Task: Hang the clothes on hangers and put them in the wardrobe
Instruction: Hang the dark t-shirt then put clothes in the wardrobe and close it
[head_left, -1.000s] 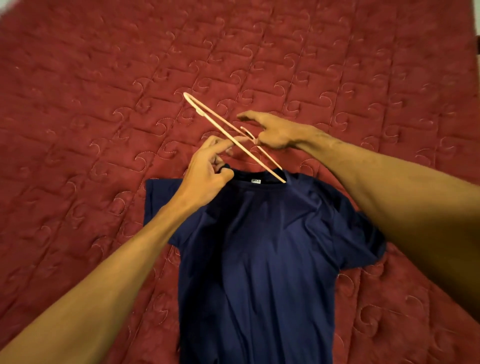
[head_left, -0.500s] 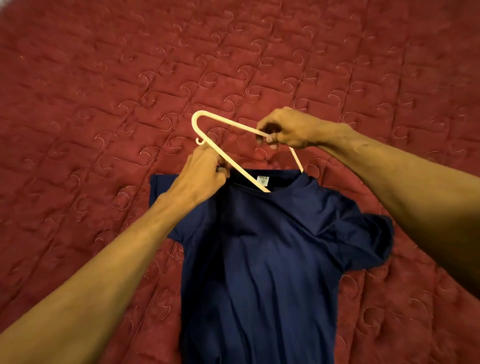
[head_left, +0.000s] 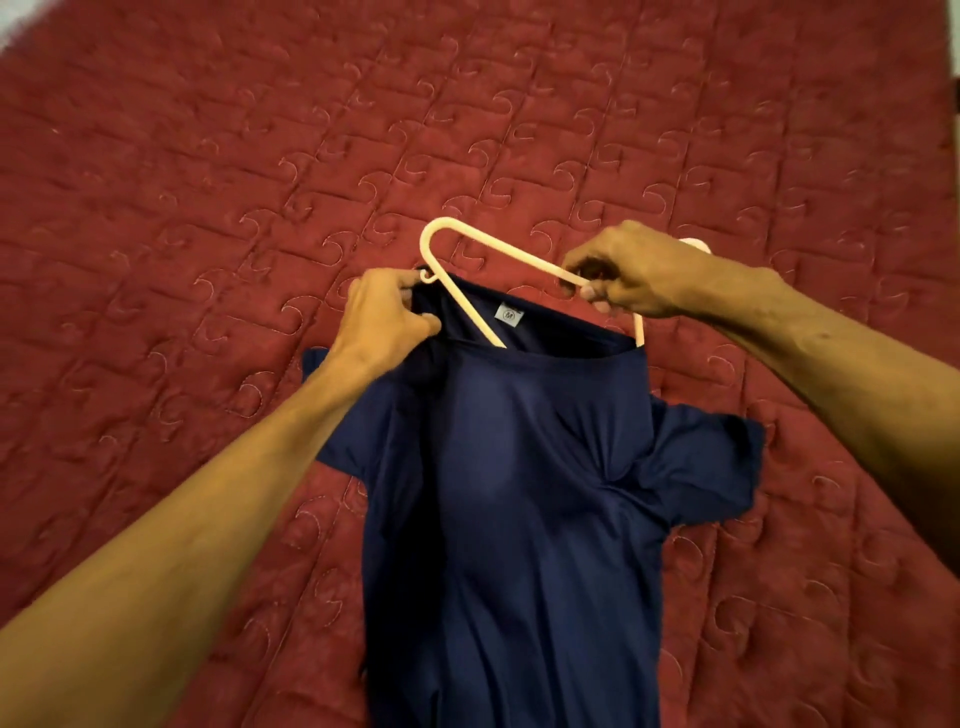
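Evidently the left hand (head_left: 384, 317) pinches the collar of the T-shirt (head_left: 519, 493), lifting the neck open so the hanger (head_left: 498, 244), gripped by the right hand (head_left: 628, 270), can slide inside; the shirt's body lies on the bed (head_left: 208, 156)

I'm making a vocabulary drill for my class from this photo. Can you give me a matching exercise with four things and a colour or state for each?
Column one:
1. hanger
2. T-shirt
3. quilt
4. left hand

Column two:
A. red
B. grips the T-shirt
C. cream
D. navy

Pairs: 1-C, 2-D, 3-A, 4-B
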